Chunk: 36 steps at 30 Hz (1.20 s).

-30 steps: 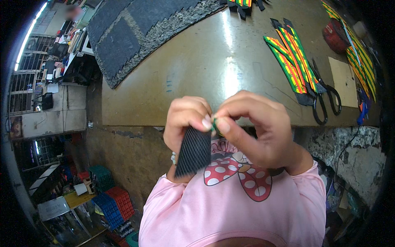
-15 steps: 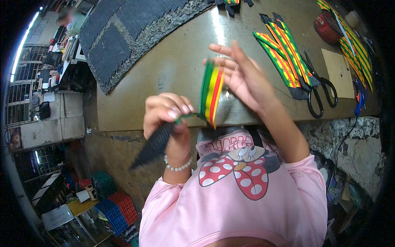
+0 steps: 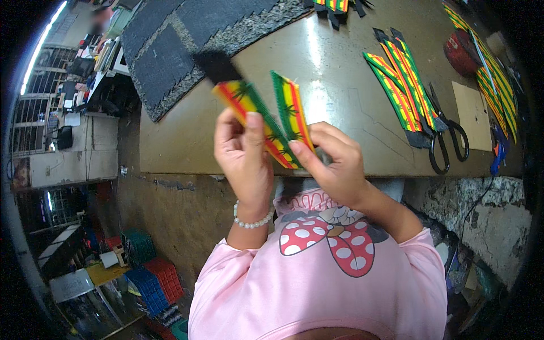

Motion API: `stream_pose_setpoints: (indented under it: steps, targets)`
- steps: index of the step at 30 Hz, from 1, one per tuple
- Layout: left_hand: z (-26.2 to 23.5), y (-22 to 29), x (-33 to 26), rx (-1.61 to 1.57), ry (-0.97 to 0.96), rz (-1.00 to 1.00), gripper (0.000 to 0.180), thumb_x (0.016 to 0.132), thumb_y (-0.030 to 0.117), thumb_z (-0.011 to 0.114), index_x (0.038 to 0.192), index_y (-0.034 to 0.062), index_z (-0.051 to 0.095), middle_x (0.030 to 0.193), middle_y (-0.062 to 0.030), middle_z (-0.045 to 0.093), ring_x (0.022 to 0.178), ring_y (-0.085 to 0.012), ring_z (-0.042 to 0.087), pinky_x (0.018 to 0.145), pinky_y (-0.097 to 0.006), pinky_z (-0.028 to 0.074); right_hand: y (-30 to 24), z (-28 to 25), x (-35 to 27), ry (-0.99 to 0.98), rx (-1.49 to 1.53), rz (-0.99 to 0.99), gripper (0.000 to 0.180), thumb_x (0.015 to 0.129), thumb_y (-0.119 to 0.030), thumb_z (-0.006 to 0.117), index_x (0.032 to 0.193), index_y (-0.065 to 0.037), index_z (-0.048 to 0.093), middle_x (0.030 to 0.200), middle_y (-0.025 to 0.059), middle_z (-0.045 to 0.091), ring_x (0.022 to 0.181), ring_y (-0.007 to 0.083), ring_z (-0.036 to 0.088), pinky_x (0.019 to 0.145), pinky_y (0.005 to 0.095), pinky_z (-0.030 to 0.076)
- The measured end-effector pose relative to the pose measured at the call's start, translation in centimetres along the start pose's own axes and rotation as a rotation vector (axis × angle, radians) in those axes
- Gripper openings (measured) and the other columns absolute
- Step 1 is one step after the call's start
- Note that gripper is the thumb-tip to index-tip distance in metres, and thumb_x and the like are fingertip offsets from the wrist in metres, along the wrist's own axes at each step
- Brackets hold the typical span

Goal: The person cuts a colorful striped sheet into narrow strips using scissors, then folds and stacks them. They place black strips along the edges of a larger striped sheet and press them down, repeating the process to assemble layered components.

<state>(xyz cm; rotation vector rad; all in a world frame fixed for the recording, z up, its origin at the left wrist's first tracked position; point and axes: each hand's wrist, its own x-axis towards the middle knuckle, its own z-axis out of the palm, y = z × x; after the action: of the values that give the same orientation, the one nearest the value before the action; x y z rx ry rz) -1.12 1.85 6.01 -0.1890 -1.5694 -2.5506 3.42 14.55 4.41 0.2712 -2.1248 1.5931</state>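
Between my hands is a green, yellow and red woven strap point(image 3: 241, 101) with dark leaf shapes and a black end piece point(image 3: 218, 67). It is folded into a V, with its two arms pointing away from me. My left hand point(image 3: 243, 153) pinches the arm that carries the black end, thumb on top. Near the fold, my right hand point(image 3: 340, 161) grips the shorter arm between thumb and fingers. Both hands are raised over the near edge of the table point(image 3: 340, 107).
Several similar straps point(image 3: 399, 85) lie to the right, beside black-handled scissors point(image 3: 447, 133) and a piece of cardboard point(image 3: 471, 116). A red round object point(image 3: 460, 52) and striped material point(image 3: 496, 85) are at far right. Dark pieces cover a rough board point(image 3: 164, 56) at far left.
The strap's black end has swung from low beside my left wrist up and away from me. My right hand, open half a second ago, has come down and closed on the strap.
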Motion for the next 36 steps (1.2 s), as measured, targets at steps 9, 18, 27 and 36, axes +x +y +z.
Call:
stream_pose_setpoints:
  steps: [9, 18, 27, 36]
  targets:
    - [-0.4, -2.5, -3.0, 0.14, -0.172, 0.011, 0.014, 0.088, 0.001, 0.069, 0.099, -0.0035, 0.062, 0.1, -0.0051, 0.057, 0.095, -0.0109, 0.055, 0.083, -0.023, 0.044, 0.2, -1.2, 0.1, 0.031, 0.506, 0.591, 0.022, 0.097, -0.017, 0.062, 0.102, 0.004, 0.064, 0.086, 0.0044, 0.062, 0.076, 0.0072, 0.059, 0.07, 0.022, 0.049]
    - [0.0, -3.7, -3.0, 0.06, -0.177, 0.229, 0.023, 0.099, 0.026, 0.057, 0.108, 0.0068, 0.047, 0.098, -0.0109, 0.057, 0.092, -0.0251, 0.059, 0.082, -0.039, 0.05, 1.1, -0.4, -0.5, -0.103, 0.819, 0.688, 0.039, 0.097, -0.025, 0.063, 0.124, 0.002, 0.056, 0.112, 0.0075, 0.062, 0.099, 0.0093, 0.059, 0.086, 0.025, 0.048]
    - [0.1, -3.3, -2.7, -0.164, 0.007, 0.214, 0.025, 0.105, 0.029, 0.039, 0.124, 0.0136, 0.034, 0.074, -0.006, 0.052, 0.058, -0.0208, 0.058, 0.061, -0.035, 0.054, 2.7, 0.3, -1.4, -0.076, 0.851, 0.601, 0.033, 0.094, -0.025, 0.067, 0.112, 0.002, 0.063, 0.092, 0.0035, 0.067, 0.083, 0.0083, 0.062, 0.076, 0.022, 0.049]
    - [-4.2, -2.1, 0.1, -0.256, -0.23, -0.568, 0.03, 0.104, 0.02, 0.045, 0.128, 0.0042, 0.04, 0.101, -0.0124, 0.06, 0.067, -0.0205, 0.064, 0.056, -0.033, 0.056, 2.7, -5.5, 1.7, -0.206, 0.593, 0.533, 0.035, 0.094, -0.029, 0.067, 0.112, 0.0, 0.063, 0.083, 0.0012, 0.062, 0.074, 0.0052, 0.059, 0.065, 0.0212, 0.048]
